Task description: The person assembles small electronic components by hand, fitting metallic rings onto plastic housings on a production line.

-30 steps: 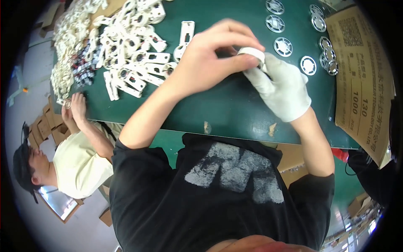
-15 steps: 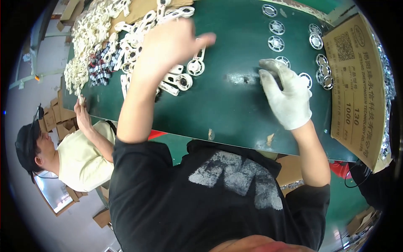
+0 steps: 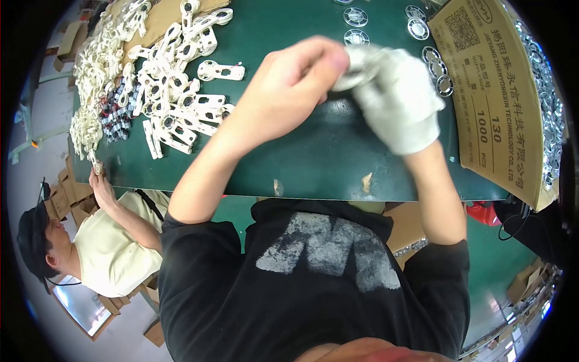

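Note:
Over the middle of the green table my two hands meet at a round, pale, ring-shaped part (image 3: 351,78), blurred by motion. My bare left hand (image 3: 286,87) is closed, its thumb and fingers pinching the part's left side. On my right hand (image 3: 401,99) is a white glove; its smeared fingers close round the part's other side. Just beyond them lie silver slotted discs (image 3: 356,17) in a column. To the left spreads a pile of white plastic parts (image 3: 175,90) with round ends, and a single white part (image 3: 221,70) lies apart from it.
A cardboard box (image 3: 488,102) holding silver discs stands at the right edge, with more discs (image 3: 417,28) beside it. Dark small parts (image 3: 119,111) and a heap of cream parts (image 3: 90,114) lie far left. A co-worker (image 3: 90,235) in a black cap sits there.
My left hand has come from above the white parts toward the right, and my gloved right hand has left the discs. Both now meet at the pale part. The view has shifted slightly.

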`<state>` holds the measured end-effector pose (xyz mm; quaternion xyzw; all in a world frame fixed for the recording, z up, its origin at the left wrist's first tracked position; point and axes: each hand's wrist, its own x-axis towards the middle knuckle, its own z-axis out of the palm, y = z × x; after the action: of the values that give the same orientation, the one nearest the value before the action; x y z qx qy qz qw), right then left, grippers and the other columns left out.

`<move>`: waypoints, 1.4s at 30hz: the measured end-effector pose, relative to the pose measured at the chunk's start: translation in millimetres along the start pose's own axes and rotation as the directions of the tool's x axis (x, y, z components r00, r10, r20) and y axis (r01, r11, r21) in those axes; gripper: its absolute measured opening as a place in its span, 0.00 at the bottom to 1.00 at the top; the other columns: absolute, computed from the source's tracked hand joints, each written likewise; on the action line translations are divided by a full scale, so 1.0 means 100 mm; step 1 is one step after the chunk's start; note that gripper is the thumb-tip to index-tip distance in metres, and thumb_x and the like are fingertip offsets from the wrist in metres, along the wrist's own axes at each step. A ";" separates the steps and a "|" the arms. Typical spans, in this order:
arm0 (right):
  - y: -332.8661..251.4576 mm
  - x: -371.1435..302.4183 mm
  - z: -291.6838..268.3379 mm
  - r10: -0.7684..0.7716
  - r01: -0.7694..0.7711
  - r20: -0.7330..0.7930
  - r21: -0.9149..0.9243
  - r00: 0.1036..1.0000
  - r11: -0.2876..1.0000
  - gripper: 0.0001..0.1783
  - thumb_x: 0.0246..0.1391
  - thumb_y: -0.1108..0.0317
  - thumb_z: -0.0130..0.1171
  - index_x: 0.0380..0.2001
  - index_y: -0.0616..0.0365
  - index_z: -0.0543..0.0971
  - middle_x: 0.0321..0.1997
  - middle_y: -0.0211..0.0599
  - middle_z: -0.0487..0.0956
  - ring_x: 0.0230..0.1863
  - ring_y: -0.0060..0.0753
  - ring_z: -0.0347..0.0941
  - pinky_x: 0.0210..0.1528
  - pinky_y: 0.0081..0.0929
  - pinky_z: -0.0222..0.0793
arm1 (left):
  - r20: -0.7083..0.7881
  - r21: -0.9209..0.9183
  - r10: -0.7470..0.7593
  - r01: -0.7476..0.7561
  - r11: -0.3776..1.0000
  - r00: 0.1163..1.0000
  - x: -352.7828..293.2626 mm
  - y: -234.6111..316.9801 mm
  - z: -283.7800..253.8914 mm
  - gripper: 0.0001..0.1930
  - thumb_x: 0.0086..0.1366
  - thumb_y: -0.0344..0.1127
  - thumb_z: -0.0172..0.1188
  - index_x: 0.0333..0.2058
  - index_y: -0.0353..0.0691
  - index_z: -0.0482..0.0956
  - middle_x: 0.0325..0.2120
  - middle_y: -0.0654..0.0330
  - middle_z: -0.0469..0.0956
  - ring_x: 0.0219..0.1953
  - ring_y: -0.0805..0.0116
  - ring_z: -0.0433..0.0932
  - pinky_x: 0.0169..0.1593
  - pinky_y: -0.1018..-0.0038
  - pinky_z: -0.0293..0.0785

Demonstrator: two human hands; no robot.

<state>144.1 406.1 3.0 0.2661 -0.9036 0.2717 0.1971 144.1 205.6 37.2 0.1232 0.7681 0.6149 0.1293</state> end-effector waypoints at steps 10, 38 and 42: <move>0.22 0.03 -0.15 0.572 -0.570 -0.019 0.047 0.820 0.820 0.23 0.62 0.52 0.65 0.54 0.54 0.82 0.34 0.36 0.86 0.35 0.25 0.82 0.41 0.27 0.76 | 0.105 0.801 0.313 -0.266 0.536 0.944 0.17 -0.50 0.41 0.22 0.57 0.47 0.73 0.47 0.48 0.77 0.42 0.59 0.77 0.43 0.58 0.81 0.40 0.62 0.83; -0.15 -0.15 0.07 0.151 -0.141 0.111 -0.099 0.982 0.985 0.07 0.53 0.59 0.68 0.35 0.45 0.84 0.21 0.34 0.82 0.26 0.39 0.82 0.26 0.33 0.74 | 0.129 0.376 0.553 -0.556 0.741 0.823 0.00 -0.56 -0.08 0.28 0.49 0.31 0.79 0.52 0.38 0.83 0.50 0.58 0.85 0.54 0.57 0.82 0.59 0.64 0.76; -0.23 -0.10 0.02 0.178 -0.174 0.122 -0.036 0.976 0.984 0.05 0.53 0.60 0.68 0.34 0.43 0.86 0.23 0.32 0.83 0.26 0.36 0.82 0.26 0.31 0.74 | 0.094 0.375 0.544 -0.536 0.756 0.834 -0.05 -0.50 -0.03 0.30 0.49 0.30 0.78 0.53 0.37 0.81 0.53 0.53 0.84 0.54 0.57 0.83 0.56 0.67 0.79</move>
<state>164.6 392.1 5.4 0.1990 -0.9376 0.2593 0.1187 145.9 190.3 -10.6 0.3559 0.8069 0.4632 -0.0881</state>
